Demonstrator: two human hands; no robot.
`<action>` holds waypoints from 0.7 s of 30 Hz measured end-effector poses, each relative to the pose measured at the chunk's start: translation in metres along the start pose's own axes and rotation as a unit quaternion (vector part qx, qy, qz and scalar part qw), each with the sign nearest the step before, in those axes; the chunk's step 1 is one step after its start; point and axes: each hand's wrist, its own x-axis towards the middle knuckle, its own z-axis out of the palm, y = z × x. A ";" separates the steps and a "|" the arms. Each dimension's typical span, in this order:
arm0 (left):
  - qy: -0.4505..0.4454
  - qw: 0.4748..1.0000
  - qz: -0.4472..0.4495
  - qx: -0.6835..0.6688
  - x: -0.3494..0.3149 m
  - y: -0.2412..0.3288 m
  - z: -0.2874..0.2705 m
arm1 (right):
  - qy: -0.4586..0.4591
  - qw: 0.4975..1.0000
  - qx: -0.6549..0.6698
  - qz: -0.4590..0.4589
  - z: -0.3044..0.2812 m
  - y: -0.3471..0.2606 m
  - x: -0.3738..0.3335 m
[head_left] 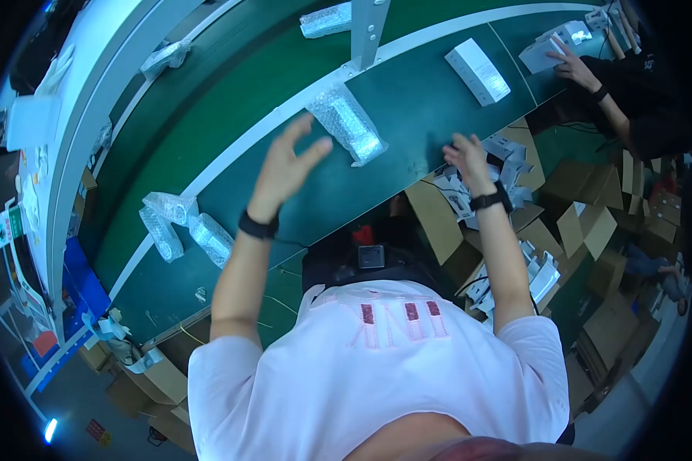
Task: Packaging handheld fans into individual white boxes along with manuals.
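My left hand (288,165) hovers over the green workbench, its thumb and fingers spread and nothing in them. Just right of its fingertips lies a box in bubble wrap (347,123). My right hand (467,160) is above the bench's near edge, fingers parted and slightly bent, holding nothing that I can see. Below and beside it, an open carton (438,211) holds several white boxes, partly hidden by my forearm. Farther back on the bench, a bare white box (478,73) lies apart from both hands.
Several bubble-wrapped boxes (207,238) lie at the bench's left. Another wrapped box (327,20) is beyond the white rail, near a metal post (367,34). At the far right a co-worker's hand (573,65) touches a white box (540,54). Open cartons (584,227) crowd the floor at right.
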 end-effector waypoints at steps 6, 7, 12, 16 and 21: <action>0.085 0.954 0.104 0.270 0.220 -0.036 -0.017 | -0.072 0.990 -0.081 0.092 -0.007 0.056 -0.070; 0.078 0.947 0.119 0.289 0.258 -0.045 -0.017 | -0.078 0.986 -0.084 0.120 -0.002 0.058 -0.078; 0.064 0.813 0.251 0.522 0.360 -0.078 0.026 | -0.079 0.986 -0.105 0.099 0.015 0.058 -0.101; 0.067 0.845 0.124 0.516 0.371 -0.118 -0.011 | -0.137 0.985 -0.109 0.005 0.050 0.033 -0.115; 0.064 0.994 0.040 -0.081 0.260 -0.060 -0.045 | -0.154 0.953 -0.173 -0.198 0.096 -0.019 -0.132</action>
